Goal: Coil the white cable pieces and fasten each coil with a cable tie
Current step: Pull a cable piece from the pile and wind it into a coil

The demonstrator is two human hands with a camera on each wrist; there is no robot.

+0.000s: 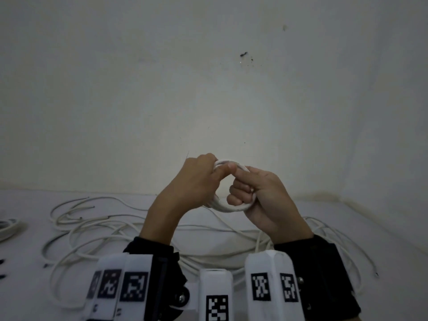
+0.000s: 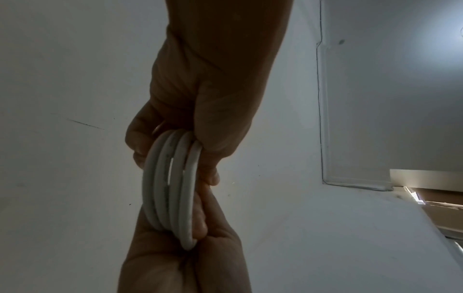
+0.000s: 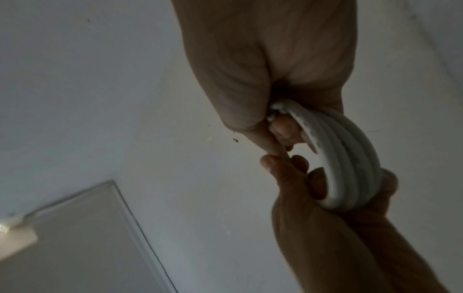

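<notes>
Nearest the camera, both wrists carry white blocks printed with black square markers (image 1: 134, 286), strapped over dark cuffs. Just beyond them, loose white cable (image 1: 111, 230) sprawls in tangled loops across the white table (image 1: 361, 218), reaching from the left side to the right edge. Part of another cable bundle (image 1: 8, 228) lies at the far left edge of the table, cut off by the frame.

Above the tangle, raised off the table, the two hands meet on a small white coil (image 1: 228, 206) of several turns. The left hand (image 1: 196, 179) has its fingers curled tightly round the coil's left side, thumb pressing across the top strand. The right hand (image 1: 259, 195) grips the right and lower part of the coil, fingers wrapped through its opening, forefinger stretched toward the left thumb. In the left wrist view the coil (image 2: 172, 186) shows four strands lying side by side between both grips.

Behind stands a plain pale wall (image 1: 208, 77) with a few dark marks.
</notes>
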